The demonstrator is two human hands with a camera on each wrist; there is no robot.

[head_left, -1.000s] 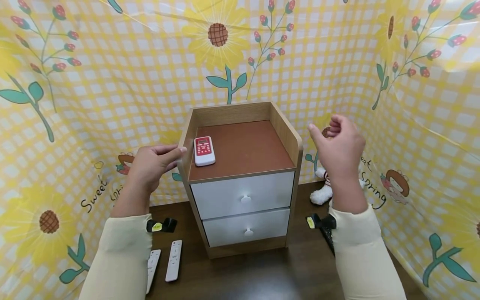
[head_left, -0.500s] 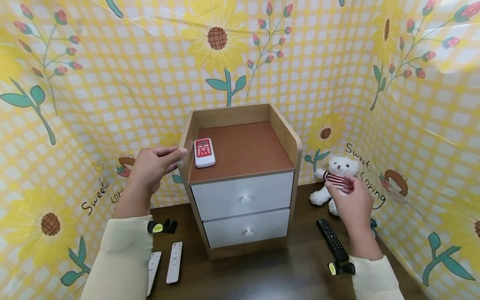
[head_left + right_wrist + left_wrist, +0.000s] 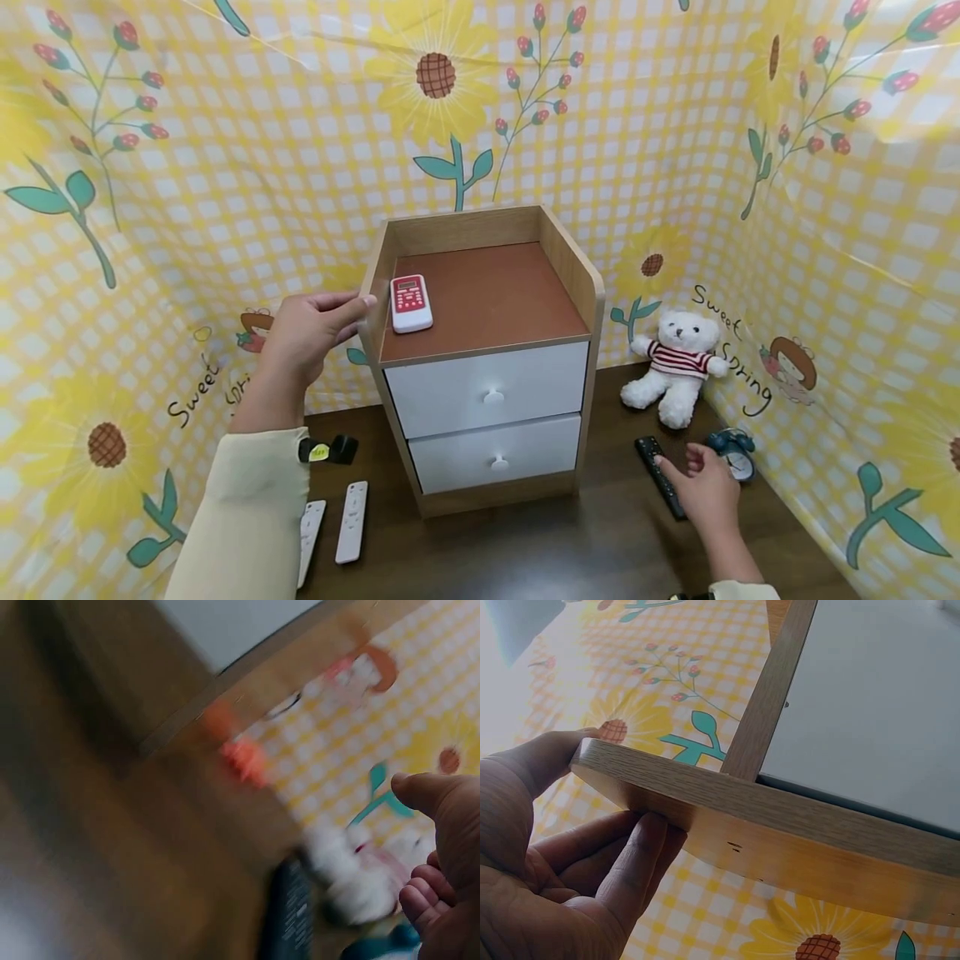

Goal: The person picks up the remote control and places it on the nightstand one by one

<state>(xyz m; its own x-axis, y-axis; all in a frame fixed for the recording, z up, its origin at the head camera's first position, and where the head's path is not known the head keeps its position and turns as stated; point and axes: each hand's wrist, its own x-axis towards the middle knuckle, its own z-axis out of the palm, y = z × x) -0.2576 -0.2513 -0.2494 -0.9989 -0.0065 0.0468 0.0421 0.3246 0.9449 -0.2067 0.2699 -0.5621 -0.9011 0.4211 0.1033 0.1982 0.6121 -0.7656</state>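
A small wooden cabinet (image 3: pixel 483 392) with two white drawers stands at the middle. My left hand (image 3: pixel 303 333) pinches its left side panel (image 3: pixel 780 799) near the upper front corner, the thumb on one face and the fingers on the other in the left wrist view. On its brown top lies a red and white remote control (image 3: pixel 411 305). My right hand (image 3: pixel 708 492) hovers around a black remote control (image 3: pixel 662 479), the thumb extended and other fingers loosely bent, holding nothing. In the right wrist view the hand (image 3: pixel 450 855) is apart from the black remote.
Two white remotes (image 3: pixel 352 522) lie on the dark table left of the cabinet. A white teddy bear (image 3: pixel 675 367) in a striped sweater sits at the back right, with a blue alarm clock (image 3: pixel 735 454) before it. An orange thing (image 3: pixel 246 759), blurred, lies beside the cabinet.
My right hand has come down from beside the cabinet's top, past the bear, to the black remote and clock. My left hand stays on the side panel.
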